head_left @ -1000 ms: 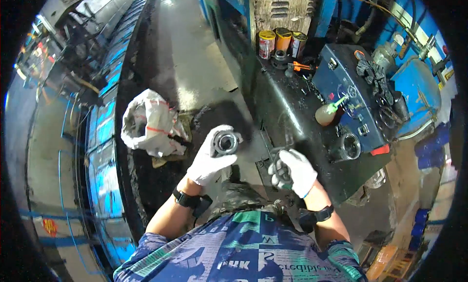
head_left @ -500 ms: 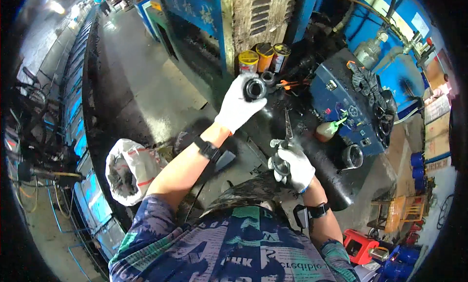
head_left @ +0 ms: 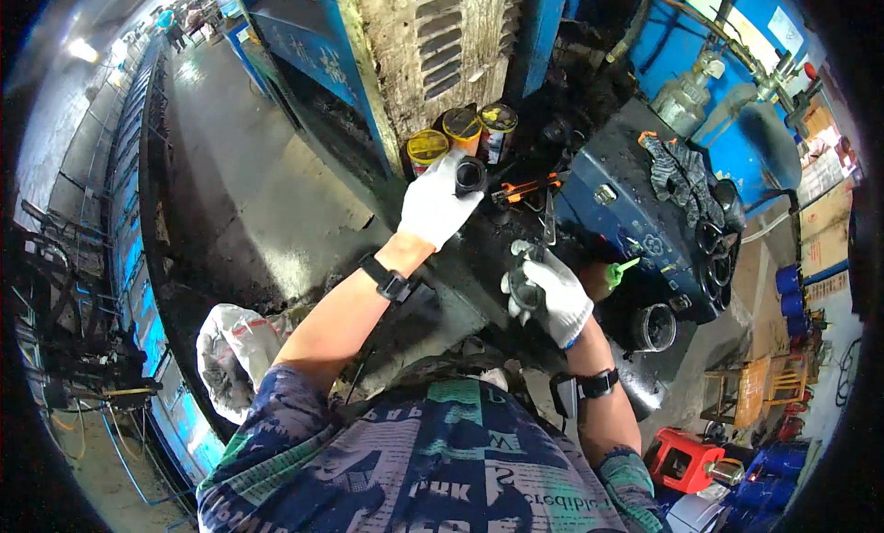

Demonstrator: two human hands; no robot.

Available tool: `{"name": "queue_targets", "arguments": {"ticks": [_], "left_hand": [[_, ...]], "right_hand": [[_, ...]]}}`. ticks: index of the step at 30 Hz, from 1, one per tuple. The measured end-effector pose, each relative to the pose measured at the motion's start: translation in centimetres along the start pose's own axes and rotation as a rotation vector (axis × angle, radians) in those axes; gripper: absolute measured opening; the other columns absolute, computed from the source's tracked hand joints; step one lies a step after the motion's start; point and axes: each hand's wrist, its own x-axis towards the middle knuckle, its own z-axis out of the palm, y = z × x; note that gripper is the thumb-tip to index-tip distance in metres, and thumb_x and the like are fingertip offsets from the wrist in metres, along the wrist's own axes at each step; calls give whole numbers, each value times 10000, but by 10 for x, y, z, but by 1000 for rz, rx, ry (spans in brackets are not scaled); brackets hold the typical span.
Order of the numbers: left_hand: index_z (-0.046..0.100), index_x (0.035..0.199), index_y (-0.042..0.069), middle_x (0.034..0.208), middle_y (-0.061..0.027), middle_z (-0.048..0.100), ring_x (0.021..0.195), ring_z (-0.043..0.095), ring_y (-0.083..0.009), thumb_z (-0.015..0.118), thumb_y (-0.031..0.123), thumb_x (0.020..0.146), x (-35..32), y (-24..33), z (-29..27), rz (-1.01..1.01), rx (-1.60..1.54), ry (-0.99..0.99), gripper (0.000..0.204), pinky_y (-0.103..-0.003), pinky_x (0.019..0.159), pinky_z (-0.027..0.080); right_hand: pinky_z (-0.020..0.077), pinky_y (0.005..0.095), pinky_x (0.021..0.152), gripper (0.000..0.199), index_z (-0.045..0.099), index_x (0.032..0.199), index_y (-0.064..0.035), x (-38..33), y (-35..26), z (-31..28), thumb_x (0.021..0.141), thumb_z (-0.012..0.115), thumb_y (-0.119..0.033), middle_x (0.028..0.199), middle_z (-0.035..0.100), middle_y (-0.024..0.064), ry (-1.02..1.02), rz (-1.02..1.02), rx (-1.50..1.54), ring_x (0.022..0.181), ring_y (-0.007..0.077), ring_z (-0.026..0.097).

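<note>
Gloved in white, my left hand (head_left: 435,202) is closed around a black ring-shaped part (head_left: 471,177), its round opening facing up. It is held out over the dark work surface, just in front of several yellow- and orange-rimmed tubs (head_left: 462,130). My right hand (head_left: 555,296), also white-gloved, is closed on what look like scissors (head_left: 550,222), with dark handles in the fingers and a narrow metal blade pointing away from me. Beyond that blade lies an orange-and-black hand tool (head_left: 529,191). Right of my right hand is a bottle with a green nozzle (head_left: 619,272).
A blue toolbox (head_left: 589,197) with grey gloves (head_left: 683,179) on top stands at the right. A clear jar (head_left: 654,329) sits near its front corner. To my left is a white sack (head_left: 241,335). A louvred machine cabinet (head_left: 391,50) rises behind the tubs.
The view has shifted. Against the surroundings, my left hand with the ring has moved forward and right. My right hand with the scissors has also moved forward, and both keep their grip.
</note>
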Motion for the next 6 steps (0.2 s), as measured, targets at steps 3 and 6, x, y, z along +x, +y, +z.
{"name": "queue_targets", "arguments": {"ticks": [3,6], "left_hand": [[598,1388,42,1339,-227,674,1230,654,-384,818,254,855,1,-7,7,46,112,-39,614,-428,1053,532],[551,1430,64,1382,-235,643,1208,667,-398,831,263,823,6,-23,21,208,131,-45,697,-435,1035,543]], "right_hand": [[564,329,537,362,517,1331,-98,33,-7,-7,1029,614,-271,1012,718,144,-96,-21,182,722,250,721],[613,339,576,345,491,1331,-167,77,-20,-21,1021,612,-257,1073,720,154,-147,5,248,776,281,744]]}}
